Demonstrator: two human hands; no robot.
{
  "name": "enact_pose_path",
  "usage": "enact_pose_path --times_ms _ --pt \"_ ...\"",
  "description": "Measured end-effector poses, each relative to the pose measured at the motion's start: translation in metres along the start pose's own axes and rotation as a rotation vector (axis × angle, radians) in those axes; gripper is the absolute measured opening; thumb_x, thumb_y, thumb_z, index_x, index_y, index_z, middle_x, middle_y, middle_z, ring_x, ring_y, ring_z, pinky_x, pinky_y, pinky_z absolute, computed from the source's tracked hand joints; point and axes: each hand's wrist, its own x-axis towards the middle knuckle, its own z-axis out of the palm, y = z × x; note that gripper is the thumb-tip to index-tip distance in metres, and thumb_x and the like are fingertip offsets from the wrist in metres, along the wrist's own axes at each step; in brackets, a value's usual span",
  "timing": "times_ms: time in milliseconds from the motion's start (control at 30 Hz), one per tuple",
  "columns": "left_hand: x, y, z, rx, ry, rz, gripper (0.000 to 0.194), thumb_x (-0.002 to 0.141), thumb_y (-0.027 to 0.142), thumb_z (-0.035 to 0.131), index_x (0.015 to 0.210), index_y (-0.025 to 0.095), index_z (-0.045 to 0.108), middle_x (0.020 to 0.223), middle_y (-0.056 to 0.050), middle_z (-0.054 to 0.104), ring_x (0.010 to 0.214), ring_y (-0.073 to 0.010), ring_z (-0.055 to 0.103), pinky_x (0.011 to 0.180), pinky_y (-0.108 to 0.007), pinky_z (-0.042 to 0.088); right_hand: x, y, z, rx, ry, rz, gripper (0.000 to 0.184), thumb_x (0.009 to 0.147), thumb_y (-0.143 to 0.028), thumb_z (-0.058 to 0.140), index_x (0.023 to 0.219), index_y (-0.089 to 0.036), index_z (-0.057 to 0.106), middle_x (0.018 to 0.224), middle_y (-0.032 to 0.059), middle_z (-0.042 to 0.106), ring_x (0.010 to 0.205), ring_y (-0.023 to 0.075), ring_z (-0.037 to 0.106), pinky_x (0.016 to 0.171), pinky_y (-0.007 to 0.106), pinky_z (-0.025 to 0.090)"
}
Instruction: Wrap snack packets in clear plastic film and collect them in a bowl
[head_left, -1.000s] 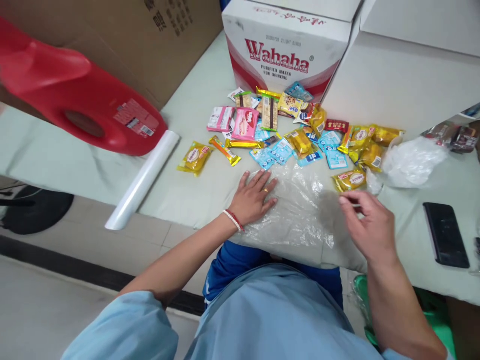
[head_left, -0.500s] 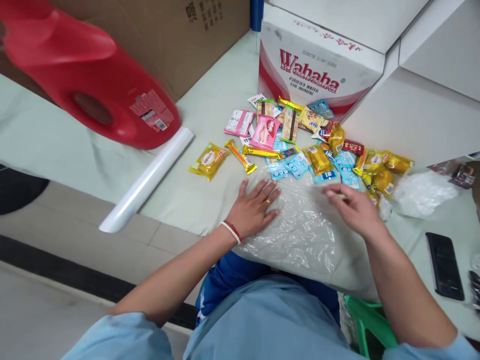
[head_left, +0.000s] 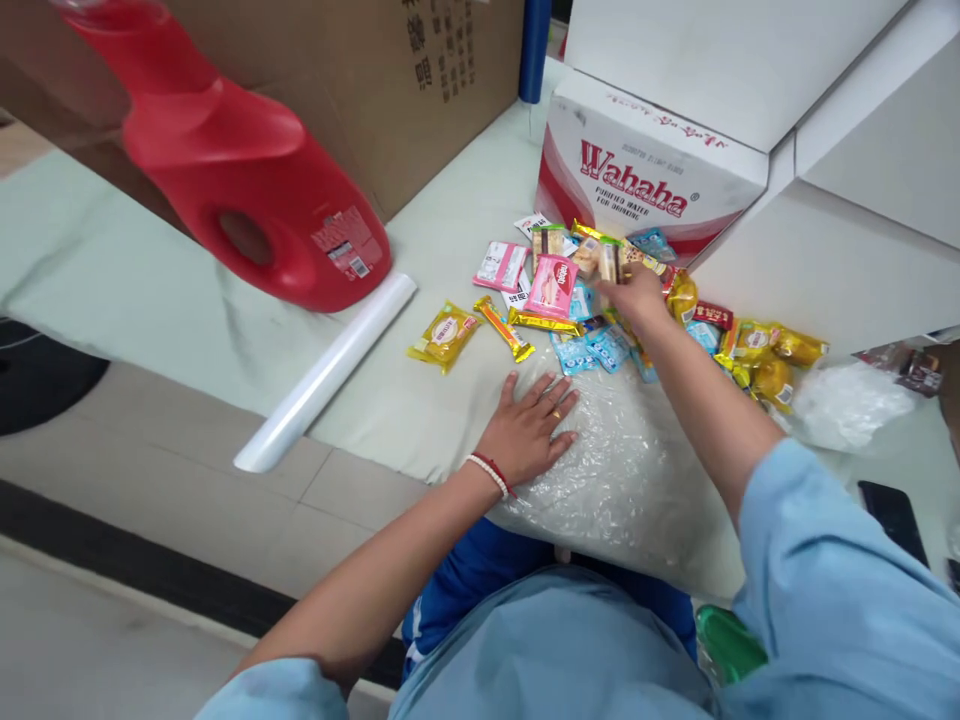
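Observation:
My left hand (head_left: 525, 430) lies flat with fingers spread on a sheet of clear plastic (head_left: 626, 465) at the table's near edge. Over the snack pile, my right hand (head_left: 641, 300) pinches a snack bar (head_left: 610, 258) in a clear wrapper with green ends, which stands tilted up. Left of it lie a pink snack packet (head_left: 553, 287) and a white-and-pink packet (head_left: 500, 266). Small blue packets (head_left: 609, 348) sit just beyond my left fingertips. A yellow-wrapped snack (head_left: 444, 337) and a thin yellow-and-red bar (head_left: 503, 328) lie apart at the left. My right forearm hides part of the pile.
A red jug (head_left: 262, 210) stands at the left beside a white roll (head_left: 326, 375) that overhangs the table edge. Behind are a brown carton (head_left: 337, 90) and a Wahaha water box (head_left: 645, 170). At right lie crumpled clear plastic (head_left: 851, 400) and a black phone (head_left: 892, 515).
My right hand has reached forward and left from above the plastic into the pile and taken hold of a snack bar, tipping it up. My left hand stays on the plastic. The view has shifted slightly.

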Motion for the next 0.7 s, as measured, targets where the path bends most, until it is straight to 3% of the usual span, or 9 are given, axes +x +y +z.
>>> enact_pose_path --times_ms 67,200,300,367,433,500,567,633,700 --pt "0.0 -0.001 0.0 -0.017 0.006 0.002 0.057 0.107 0.054 0.038 0.158 0.029 0.044 0.166 -0.008 0.043 0.157 -0.0291 0.034 0.128 -0.07 0.01 -0.042 0.015 -0.027 0.107 -0.056 -0.166 0.067 0.079 -0.055 0.078 0.134 -0.019 0.063 0.113 0.0115 0.073 0.088 0.0267 0.068 0.082 0.043 0.058" --pt "-0.001 -0.001 -0.002 -0.048 0.01 0.005 0.054 0.108 0.05 0.037 0.157 0.029 0.045 0.167 -0.007 0.042 0.158 -0.0286 0.033 0.129 -0.069 0.009 -0.149 0.043 -0.066 -0.007 -0.495 -0.466 0.068 0.079 -0.047 0.083 0.141 -0.028 0.063 0.116 0.0093 0.071 0.094 0.0268 0.069 0.085 0.04 0.058" --pt "-0.001 -0.001 -0.003 -0.057 0.013 -0.002 0.051 0.109 0.042 0.036 0.158 0.031 0.045 0.166 -0.005 0.043 0.157 -0.0281 0.035 0.129 -0.069 0.011 -0.207 0.059 -0.065 -0.135 -0.604 -0.438 0.064 0.087 -0.035 0.076 0.148 -0.032 0.056 0.126 0.0096 0.067 0.107 0.0275 0.071 0.089 0.038 0.059" --pt "0.0 -0.001 -0.004 -0.059 0.016 -0.008 0.05 0.109 0.038 0.035 0.158 0.031 0.045 0.166 -0.005 0.043 0.157 -0.0273 0.035 0.129 -0.069 0.011 -0.218 0.065 -0.059 -0.169 -0.614 -0.432 0.064 0.088 -0.036 0.075 0.149 -0.033 0.056 0.135 0.0104 0.063 0.111 0.0279 0.071 0.088 0.038 0.06" --pt "0.0 -0.001 -0.003 -0.058 0.019 -0.009 0.05 0.109 0.037 0.035 0.158 0.031 0.045 0.167 -0.004 0.043 0.157 -0.0266 0.034 0.13 -0.068 0.01 -0.205 0.062 -0.057 -0.144 -0.579 -0.471 0.06 0.09 -0.043 0.073 0.147 -0.031 0.058 0.14 0.0119 0.061 0.114 0.0289 0.07 0.091 0.039 0.059" --pt "0.0 -0.001 -0.002 -0.054 0.023 -0.007 0.05 0.109 0.037 0.036 0.158 0.032 0.045 0.167 -0.004 0.043 0.158 -0.0263 0.034 0.13 -0.068 0.009 -0.169 0.047 -0.056 -0.107 -0.472 -0.506 0.049 0.094 -0.049 0.067 0.139 -0.027 0.064 0.133 0.013 0.065 0.112 0.0297 0.069 0.094 0.041 0.057" --pt "0.0 -0.001 -0.001 -0.051 0.025 -0.011 0.05 0.109 0.038 0.037 0.157 0.032 0.045 0.166 -0.004 0.043 0.158 -0.0266 0.034 0.13 -0.068 0.009 -0.118 0.022 -0.05 -0.119 -0.328 -0.49 0.037 0.098 -0.049 0.06 0.12 -0.023 0.073 0.111 0.0117 0.073 0.101 0.0296 0.07 0.092 0.042 0.055" --pt "0.0 0.0 -0.001 -0.053 0.022 -0.017 0.05 0.109 0.04 0.036 0.157 0.032 0.045 0.166 -0.004 0.044 0.158 -0.0266 0.033 0.13 -0.068 0.009 -0.06 -0.008 -0.035 -0.161 -0.219 -0.421 0.036 0.097 -0.048 0.059 0.114 -0.02 0.073 0.097 0.0111 0.075 0.098 0.0314 0.07 0.094 0.044 0.053" --pt "0.001 -0.001 -0.001 -0.058 0.016 -0.018 0.05 0.109 0.04 0.035 0.157 0.03 0.045 0.166 -0.005 0.044 0.158 -0.0265 0.033 0.13 -0.069 0.009 -0.003 -0.038 -0.009 -0.224 -0.099 -0.385 0.044 0.096 -0.051 0.059 0.121 -0.016 0.069 0.106 0.0155 0.073 0.112 0.0373 0.064 0.103 0.054 0.048"
